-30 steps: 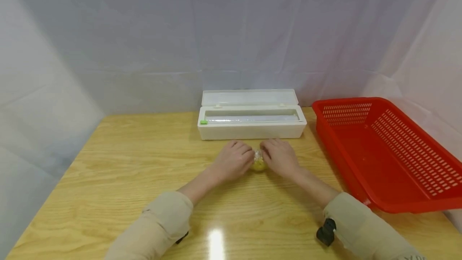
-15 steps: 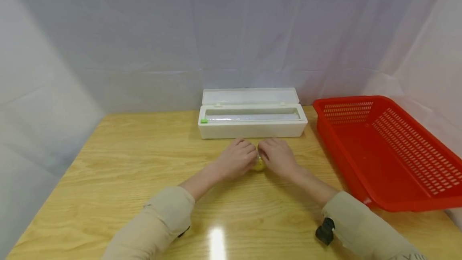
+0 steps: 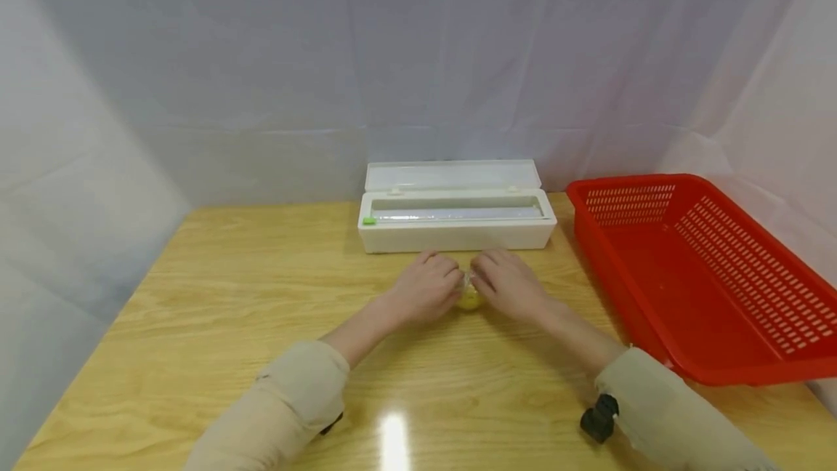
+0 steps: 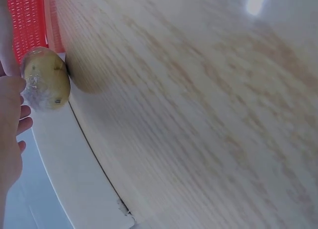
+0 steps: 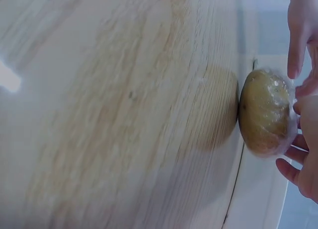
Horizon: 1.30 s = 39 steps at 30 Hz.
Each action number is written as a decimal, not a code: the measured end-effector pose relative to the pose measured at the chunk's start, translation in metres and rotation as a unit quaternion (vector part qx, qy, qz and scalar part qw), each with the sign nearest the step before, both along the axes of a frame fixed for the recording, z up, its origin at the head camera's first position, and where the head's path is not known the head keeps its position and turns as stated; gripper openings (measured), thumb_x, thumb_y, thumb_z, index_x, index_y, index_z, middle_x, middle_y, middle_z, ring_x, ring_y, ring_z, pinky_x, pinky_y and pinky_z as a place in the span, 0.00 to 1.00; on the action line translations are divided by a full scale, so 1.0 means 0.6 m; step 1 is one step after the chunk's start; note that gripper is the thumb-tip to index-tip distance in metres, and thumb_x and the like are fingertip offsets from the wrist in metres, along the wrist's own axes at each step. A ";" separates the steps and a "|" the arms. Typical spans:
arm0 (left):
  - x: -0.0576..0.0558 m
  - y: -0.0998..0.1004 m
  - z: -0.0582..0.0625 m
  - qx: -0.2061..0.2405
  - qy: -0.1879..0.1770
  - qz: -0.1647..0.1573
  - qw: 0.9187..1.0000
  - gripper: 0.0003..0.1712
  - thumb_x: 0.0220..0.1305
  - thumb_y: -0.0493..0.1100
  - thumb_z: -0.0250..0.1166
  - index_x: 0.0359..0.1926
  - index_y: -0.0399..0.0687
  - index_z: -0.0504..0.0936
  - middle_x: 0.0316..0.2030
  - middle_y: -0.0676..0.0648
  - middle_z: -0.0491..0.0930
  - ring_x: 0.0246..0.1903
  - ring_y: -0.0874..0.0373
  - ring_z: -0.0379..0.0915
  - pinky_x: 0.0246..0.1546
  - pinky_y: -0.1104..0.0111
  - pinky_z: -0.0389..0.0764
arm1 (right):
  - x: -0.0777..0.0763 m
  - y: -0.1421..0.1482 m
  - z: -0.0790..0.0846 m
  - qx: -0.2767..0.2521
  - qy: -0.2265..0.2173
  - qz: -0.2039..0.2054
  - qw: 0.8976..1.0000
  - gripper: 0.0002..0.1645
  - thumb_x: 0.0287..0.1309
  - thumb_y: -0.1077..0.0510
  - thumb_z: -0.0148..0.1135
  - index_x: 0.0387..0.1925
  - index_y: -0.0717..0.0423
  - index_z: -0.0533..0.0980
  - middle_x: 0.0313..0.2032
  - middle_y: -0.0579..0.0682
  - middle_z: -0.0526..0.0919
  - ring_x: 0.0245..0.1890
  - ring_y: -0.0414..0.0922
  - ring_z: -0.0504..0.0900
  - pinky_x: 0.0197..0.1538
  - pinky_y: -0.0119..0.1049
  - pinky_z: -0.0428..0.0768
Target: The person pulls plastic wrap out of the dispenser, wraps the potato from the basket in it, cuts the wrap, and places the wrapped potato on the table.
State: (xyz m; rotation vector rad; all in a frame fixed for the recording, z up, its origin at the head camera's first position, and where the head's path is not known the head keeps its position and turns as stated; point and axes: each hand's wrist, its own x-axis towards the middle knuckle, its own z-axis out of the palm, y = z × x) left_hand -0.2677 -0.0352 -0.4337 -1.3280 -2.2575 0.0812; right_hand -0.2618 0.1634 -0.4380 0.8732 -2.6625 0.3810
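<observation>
A yellow-brown potato (image 5: 263, 114) wrapped in clear cling film (image 4: 37, 90) sits on the wooden table between both hands. In the head view, only a small part of the potato (image 3: 468, 301) shows. The left hand (image 3: 426, 288) is at its left side, with fingers bent at the gathered film on top. Opposite it, the right hand (image 3: 508, 283) has its thumb and fingers at the same film. Both hands appear to pinch the film; the exact fingertip contact is partly hidden. In the right wrist view, the right hand's other fingers (image 5: 290, 169) lie loosely behind the potato.
Behind the hands stands a white cling film box (image 3: 458, 238), its lid raised, with a roll inside and a green slider (image 3: 369, 221) at the left. A red plastic basket (image 3: 628, 296) stands at the right. White cloth (image 3: 261, 78) hangs behind the table (image 3: 229, 296).
Both hands stay at the potato and shift only slightly. They came closer together over the film, then parted a little. The right forearm has moved slightly right.
</observation>
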 end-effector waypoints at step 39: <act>0.001 -0.002 -0.012 0.023 -0.015 -0.021 0.999 0.12 0.57 0.43 0.63 0.40 0.40 0.79 0.38 0.45 0.78 0.42 0.52 0.73 0.48 0.62 0.71 | 0.008 0.008 -0.013 -0.047 0.054 -0.026 0.997 0.05 0.53 0.61 0.65 0.27 0.55 0.75 0.32 0.50 0.74 0.33 0.47 0.73 0.35 0.40 0.73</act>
